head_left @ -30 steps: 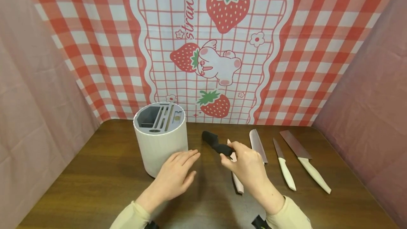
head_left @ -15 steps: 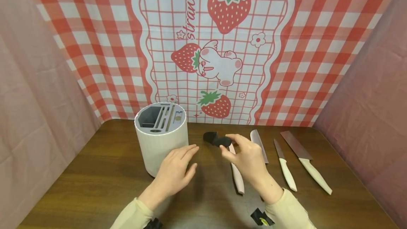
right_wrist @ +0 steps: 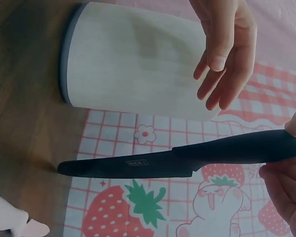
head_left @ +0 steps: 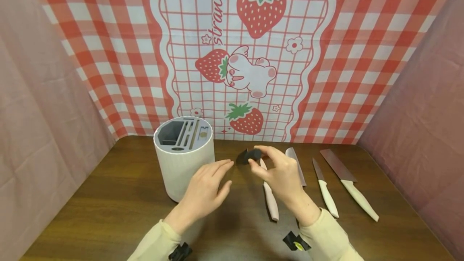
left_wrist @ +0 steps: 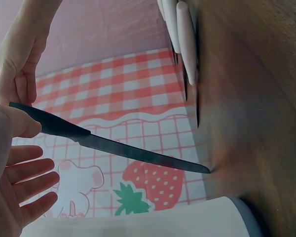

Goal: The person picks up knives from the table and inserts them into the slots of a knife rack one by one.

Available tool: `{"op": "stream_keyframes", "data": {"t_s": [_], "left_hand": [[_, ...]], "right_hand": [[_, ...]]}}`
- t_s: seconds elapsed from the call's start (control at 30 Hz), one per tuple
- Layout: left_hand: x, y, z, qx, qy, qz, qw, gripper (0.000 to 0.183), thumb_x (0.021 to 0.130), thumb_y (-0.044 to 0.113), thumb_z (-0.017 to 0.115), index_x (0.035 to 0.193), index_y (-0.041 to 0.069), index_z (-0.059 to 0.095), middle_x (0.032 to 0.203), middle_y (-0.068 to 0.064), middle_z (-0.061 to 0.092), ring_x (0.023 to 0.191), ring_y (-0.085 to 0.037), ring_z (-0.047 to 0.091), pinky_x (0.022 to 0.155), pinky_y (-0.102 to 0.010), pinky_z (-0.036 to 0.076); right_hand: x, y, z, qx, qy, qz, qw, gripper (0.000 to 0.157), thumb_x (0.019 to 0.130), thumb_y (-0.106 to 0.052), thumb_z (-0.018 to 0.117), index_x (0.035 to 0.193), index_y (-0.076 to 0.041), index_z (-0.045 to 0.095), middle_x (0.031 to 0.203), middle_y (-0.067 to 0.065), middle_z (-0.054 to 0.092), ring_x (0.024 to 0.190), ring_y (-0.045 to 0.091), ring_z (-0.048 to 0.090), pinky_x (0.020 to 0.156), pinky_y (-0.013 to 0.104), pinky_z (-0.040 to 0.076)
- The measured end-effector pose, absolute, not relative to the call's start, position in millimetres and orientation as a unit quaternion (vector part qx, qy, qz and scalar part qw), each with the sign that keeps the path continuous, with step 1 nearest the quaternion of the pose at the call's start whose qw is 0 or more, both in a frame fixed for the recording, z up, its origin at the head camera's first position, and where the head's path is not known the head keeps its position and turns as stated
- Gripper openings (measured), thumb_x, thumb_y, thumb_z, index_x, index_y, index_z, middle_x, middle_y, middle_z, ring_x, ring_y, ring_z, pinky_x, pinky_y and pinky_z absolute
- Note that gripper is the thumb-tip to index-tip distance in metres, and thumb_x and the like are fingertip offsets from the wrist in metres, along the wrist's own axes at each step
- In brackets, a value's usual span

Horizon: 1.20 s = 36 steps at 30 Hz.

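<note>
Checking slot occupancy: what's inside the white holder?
The white holder has a grey insert with a large compartment, narrow slots and a round hole; nothing sticks out. The lower interior is hidden at this angle, so can't be checked.

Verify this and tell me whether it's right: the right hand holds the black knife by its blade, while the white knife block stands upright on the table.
Not quite: the right hand holds the black knife by its handle, as the right wrist view shows. The white knife block does stand upright on the table.
</note>
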<state>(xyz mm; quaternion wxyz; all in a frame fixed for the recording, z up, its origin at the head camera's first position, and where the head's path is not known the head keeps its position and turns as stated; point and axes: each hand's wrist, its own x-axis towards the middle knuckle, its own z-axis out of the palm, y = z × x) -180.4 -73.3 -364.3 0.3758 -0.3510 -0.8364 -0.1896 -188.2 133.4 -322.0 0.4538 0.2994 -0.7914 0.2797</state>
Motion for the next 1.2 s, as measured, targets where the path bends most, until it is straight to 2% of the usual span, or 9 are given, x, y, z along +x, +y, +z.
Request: {"op": "stream_keyframes", "data": {"t_s": [0.47, 0.77, 1.2], "left_hand": [[-181.4, -64.8, -349.1, -0.343, -0.834, -0.212, 0.375, 0.043, 0.080, 0.022, 0.062, 0.119, 0.007, 0.056, 0.115, -0.006, 0.060, 0.102, -0.020, 0.058, 0.087, -0.033, 0.046], [-180.9, -58.8, -333.1, -0.345, -0.826, -0.271, 0.355, 0.039, 0.081, 0.023, 0.063, 0.117, 0.008, 0.057, 0.102, -0.002, 0.063, 0.091, -0.016, 0.061, 0.078, -0.031, 0.049], [-176.4, -56.8, -319.3, -0.344, -0.817, -0.327, 0.329, 0.037, 0.084, 0.026, 0.062, 0.116, 0.009, 0.058, 0.105, -0.001, 0.063, 0.098, -0.013, 0.058, 0.082, -0.030, 0.047]], "right_hand": [[-187.6, 129.4, -308.4, 0.327, -0.756, 0.301, 0.480, 0.030, 0.083, -0.032, 0.061, 0.090, -0.002, 0.066, 0.074, 0.005, 0.066, 0.062, 0.017, 0.062, 0.055, 0.031, 0.051], [-184.1, 125.2, -296.7, 0.328, -0.746, 0.316, 0.486, 0.033, 0.084, -0.034, 0.060, 0.089, -0.002, 0.066, 0.072, 0.006, 0.066, 0.063, 0.018, 0.062, 0.056, 0.031, 0.051], [-181.6, 122.1, -283.1, 0.325, -0.744, 0.329, 0.483, 0.037, 0.084, -0.037, 0.058, 0.089, -0.002, 0.067, 0.071, 0.005, 0.064, 0.065, 0.014, 0.061, 0.057, 0.029, 0.050]]}}
